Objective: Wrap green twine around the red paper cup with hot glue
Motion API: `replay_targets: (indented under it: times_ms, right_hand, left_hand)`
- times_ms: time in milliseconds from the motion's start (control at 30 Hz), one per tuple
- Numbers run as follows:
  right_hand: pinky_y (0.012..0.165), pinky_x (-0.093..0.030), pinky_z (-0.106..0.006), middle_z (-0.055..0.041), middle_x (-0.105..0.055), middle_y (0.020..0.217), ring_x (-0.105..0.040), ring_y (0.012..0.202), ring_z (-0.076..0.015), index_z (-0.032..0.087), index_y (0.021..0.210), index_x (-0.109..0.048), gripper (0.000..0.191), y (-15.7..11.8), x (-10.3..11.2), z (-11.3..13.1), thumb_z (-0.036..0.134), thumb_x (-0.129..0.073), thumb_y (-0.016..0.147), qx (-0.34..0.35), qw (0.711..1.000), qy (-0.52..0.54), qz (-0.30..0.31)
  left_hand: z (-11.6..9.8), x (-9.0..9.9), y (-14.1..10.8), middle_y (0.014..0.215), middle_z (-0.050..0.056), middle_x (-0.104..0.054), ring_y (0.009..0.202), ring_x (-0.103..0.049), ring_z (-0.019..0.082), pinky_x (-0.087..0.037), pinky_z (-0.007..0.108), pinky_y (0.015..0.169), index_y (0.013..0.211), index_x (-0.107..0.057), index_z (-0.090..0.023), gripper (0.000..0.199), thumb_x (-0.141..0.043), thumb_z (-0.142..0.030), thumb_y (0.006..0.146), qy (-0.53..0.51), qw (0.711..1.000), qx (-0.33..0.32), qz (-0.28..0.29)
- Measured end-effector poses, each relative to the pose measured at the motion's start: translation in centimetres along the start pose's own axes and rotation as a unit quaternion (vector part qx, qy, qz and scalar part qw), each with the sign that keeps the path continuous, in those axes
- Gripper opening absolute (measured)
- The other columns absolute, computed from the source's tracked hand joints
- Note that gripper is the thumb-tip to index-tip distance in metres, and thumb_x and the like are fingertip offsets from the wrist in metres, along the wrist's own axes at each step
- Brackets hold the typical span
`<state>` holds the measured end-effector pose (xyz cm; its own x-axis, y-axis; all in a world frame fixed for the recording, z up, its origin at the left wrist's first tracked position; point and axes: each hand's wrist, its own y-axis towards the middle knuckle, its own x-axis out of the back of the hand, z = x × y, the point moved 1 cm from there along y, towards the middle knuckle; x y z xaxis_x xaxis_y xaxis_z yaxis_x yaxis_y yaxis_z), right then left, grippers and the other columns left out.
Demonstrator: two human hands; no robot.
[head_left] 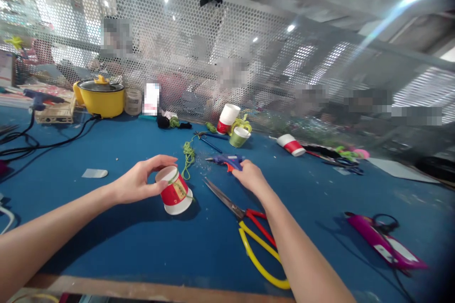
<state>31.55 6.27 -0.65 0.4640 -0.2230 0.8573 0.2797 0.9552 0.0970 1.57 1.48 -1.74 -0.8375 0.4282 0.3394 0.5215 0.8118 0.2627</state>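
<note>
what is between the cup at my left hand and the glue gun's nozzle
In the head view, loose green yarn lies there on the blue table, between the cup and the nozzle.

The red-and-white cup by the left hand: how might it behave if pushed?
The cup looks like paper, so it is probably light and easily squashed. Its round, tapered body would likely roll in a curve if knocked over.

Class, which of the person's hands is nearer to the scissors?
Right. The right hand, holding the blue glue gun, is just beyond the scissors; the left hand, on the red-and-white cup, is farther off to their left.
</note>
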Motion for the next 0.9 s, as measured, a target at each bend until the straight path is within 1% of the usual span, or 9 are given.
replay_targets:
  times_ms: [67, 133, 167, 233, 300, 400, 500, 667, 900]
  right_hand:
    - [0.056, -0.044, -0.028, -0.0056, -0.063, 0.064, -0.062, 0.062, -0.0188, 0.013, 0.084, -0.057, 0.017, -0.7, 0.5, 0.4, 0.013, -0.057, 0.067, 0.006, 0.999, 0.047, 0.002]
    - [0.054, -0.045, -0.025, -0.0026, -0.063, 0.068, -0.06, 0.059, -0.0143, 0.013, 0.095, -0.053, 0.025, -1.9, 1.4, 1.4, 0.022, -0.057, 0.072, 0.035, 0.992, 0.116, 0.019]
    - [0.053, -0.045, -0.024, -0.0006, -0.062, 0.067, -0.058, 0.057, -0.0125, 0.014, 0.094, -0.054, 0.026, -2.6, 1.9, 2.1, 0.028, -0.058, 0.073, 0.057, 0.985, 0.157, 0.033]
    - [0.049, -0.043, -0.023, 0.0021, -0.055, 0.056, -0.051, 0.05, -0.0101, 0.014, 0.078, -0.056, 0.025, -4.2, 2.6, 3.6, 0.038, -0.059, 0.072, 0.099, 0.952, 0.272, 0.096]
    - [0.046, -0.041, -0.022, 0.0023, -0.052, 0.052, -0.048, 0.047, -0.0088, 0.014, 0.067, -0.057, 0.029, -5.9, 2.8, 5.0, 0.042, -0.06, 0.07, 0.113, 0.931, 0.308, 0.159]
    - [0.046, -0.044, -0.023, -0.0008, -0.058, 0.059, -0.051, 0.049, -0.0094, 0.012, 0.076, -0.06, 0.029, -8.0, 2.5, 6.4, 0.039, -0.064, 0.067, 0.114, 0.922, 0.304, 0.211]
    - [0.044, -0.046, -0.023, -0.0004, -0.057, 0.056, -0.052, 0.048, -0.0101, 0.012, 0.079, -0.06, 0.027, -9.2, 1.8, 6.7, 0.037, -0.064, 0.069, 0.115, 0.929, 0.282, 0.21]
    - [0.041, -0.046, -0.021, 0.0014, -0.055, 0.05, -0.051, 0.043, -0.0097, 0.013, 0.076, -0.061, 0.021, -9.6, 0.9, 5.9, 0.034, -0.062, 0.07, 0.121, 0.931, 0.266, 0.219]
    - [0.041, -0.046, -0.021, -0.001, -0.058, 0.052, -0.054, 0.045, -0.0109, 0.013, 0.079, -0.064, 0.026, -9.9, 0.9, 5.9, 0.038, -0.058, 0.073, 0.146, 0.923, 0.278, 0.223]
  left_hand:
    - [0.2, 0.0, 0.1, 0.124, 0.012, -0.053, 0.11, -0.053, 0.023, -0.045, 0.037, 0.093, 0.118, -0.045, -0.017, 0.041, -0.055, -0.024, 0.079, -0.028, 1.0, 0.007, -0.003]
    - [0.5, 0.0, 0.2, 0.121, 0.013, -0.055, 0.109, -0.054, 0.023, -0.045, 0.039, 0.092, 0.118, -0.044, -0.017, 0.04, -0.055, -0.027, 0.08, -0.063, 0.998, 0.013, -0.005]
    - [0.6, 0.0, 0.2, 0.12, 0.013, -0.055, 0.108, -0.054, 0.023, -0.045, 0.039, 0.092, 0.117, -0.044, -0.017, 0.041, -0.055, -0.028, 0.08, -0.079, 0.997, 0.014, -0.005]
    - [0.8, 0.0, 0.3, 0.118, 0.013, -0.056, 0.107, -0.055, 0.023, -0.045, 0.04, 0.09, 0.117, -0.044, -0.017, 0.042, -0.056, -0.031, 0.08, -0.102, 0.995, 0.017, -0.005]
    - [0.9, 0.0, 0.4, 0.118, 0.013, -0.055, 0.106, -0.055, 0.023, -0.045, 0.041, 0.09, 0.117, -0.044, -0.017, 0.043, -0.057, -0.032, 0.079, -0.114, 0.993, 0.017, -0.008]
    - [0.8, 0.0, 0.5, 0.116, 0.013, -0.056, 0.106, -0.055, 0.023, -0.044, 0.042, 0.091, 0.117, -0.043, -0.017, 0.044, -0.057, -0.033, 0.078, -0.114, 0.993, 0.02, -0.012]
    - [0.8, 0.1, 0.5, 0.115, 0.013, -0.057, 0.106, -0.055, 0.024, -0.043, 0.043, 0.092, 0.117, -0.043, -0.017, 0.044, -0.057, -0.033, 0.078, -0.112, 0.993, 0.02, -0.009]
    - [1.1, 0.2, 0.5, 0.117, 0.013, -0.057, 0.107, -0.056, 0.023, -0.042, 0.043, 0.094, 0.118, -0.043, -0.018, 0.046, -0.058, -0.034, 0.078, -0.123, 0.992, 0.01, -0.006]
    - [1.2, 0.2, 0.6, 0.116, 0.013, -0.057, 0.107, -0.055, 0.024, -0.042, 0.044, 0.094, 0.118, -0.043, -0.017, 0.048, -0.059, -0.036, 0.077, -0.129, 0.991, 0.019, -0.01]
